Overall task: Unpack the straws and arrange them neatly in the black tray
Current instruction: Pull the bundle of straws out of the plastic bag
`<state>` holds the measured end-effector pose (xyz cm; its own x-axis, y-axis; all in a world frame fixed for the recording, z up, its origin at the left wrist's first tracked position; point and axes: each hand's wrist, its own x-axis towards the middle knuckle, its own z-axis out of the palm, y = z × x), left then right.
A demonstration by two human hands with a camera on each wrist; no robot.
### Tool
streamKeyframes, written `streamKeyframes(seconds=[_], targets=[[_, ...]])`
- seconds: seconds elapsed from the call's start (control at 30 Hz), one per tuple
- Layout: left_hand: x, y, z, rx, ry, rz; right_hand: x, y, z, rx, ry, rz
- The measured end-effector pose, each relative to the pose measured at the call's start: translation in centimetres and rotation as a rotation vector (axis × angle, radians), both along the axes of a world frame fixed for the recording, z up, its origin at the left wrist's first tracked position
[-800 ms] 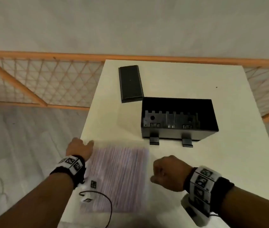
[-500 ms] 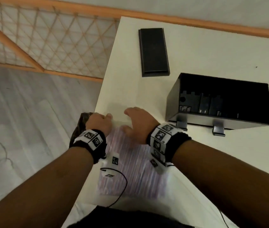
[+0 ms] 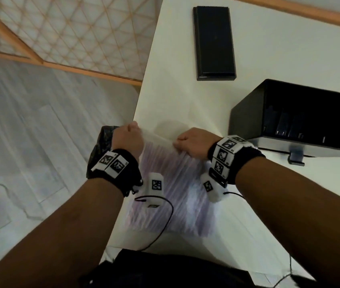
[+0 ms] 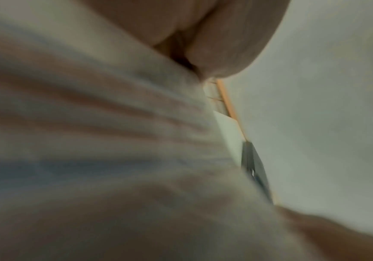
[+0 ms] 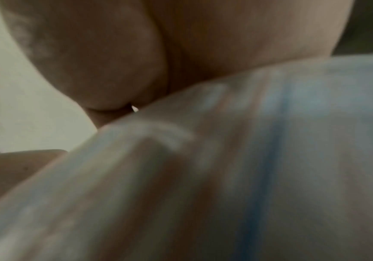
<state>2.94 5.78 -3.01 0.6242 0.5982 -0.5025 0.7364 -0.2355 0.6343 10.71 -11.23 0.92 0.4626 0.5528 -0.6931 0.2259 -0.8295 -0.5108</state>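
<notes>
L hand (image 3: 128,136) & R hand (image 3: 194,143) pinching straw pack (image 3: 171,183) top edge, near table (image 3: 185,96) corner.

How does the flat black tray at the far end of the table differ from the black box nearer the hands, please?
The flat black tray is narrow and shallow; the black box is wide and deep. The tray's inside looks plain; the box shows dividers within. The box has two clips at its front; the tray shows none. Both are black, rectangular and hold no straws.

White table (image 3: 269,48); grey plank floor (image 3: 29,142); orange lattice railing (image 3: 65,34), possibly wooden.
</notes>
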Motion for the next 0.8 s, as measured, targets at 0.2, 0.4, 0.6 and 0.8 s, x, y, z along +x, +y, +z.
streamKeyframes(seconds=[0.2,0.4,0.6,0.8], targets=[[-0.3,-3.6,2.6,0.275,-0.155,-0.83,-1.4,-2.4,0.1,0.006,-0.111,0.013],[0.7,-4.7,2.0,0.135,-0.123,-1.092,-1.4,-4.0,1.0,0.1,-0.129,-0.086],[-0.3,-4.6,1.9,0.194,-0.383,-0.921,-2.3,-9.9,3.6,0.044,-0.192,-0.145],[-0.1,-8.0,4.3,0.256,-0.446,-0.886,-4.3,-16.1,6.2,0.091,-0.166,-0.439]])
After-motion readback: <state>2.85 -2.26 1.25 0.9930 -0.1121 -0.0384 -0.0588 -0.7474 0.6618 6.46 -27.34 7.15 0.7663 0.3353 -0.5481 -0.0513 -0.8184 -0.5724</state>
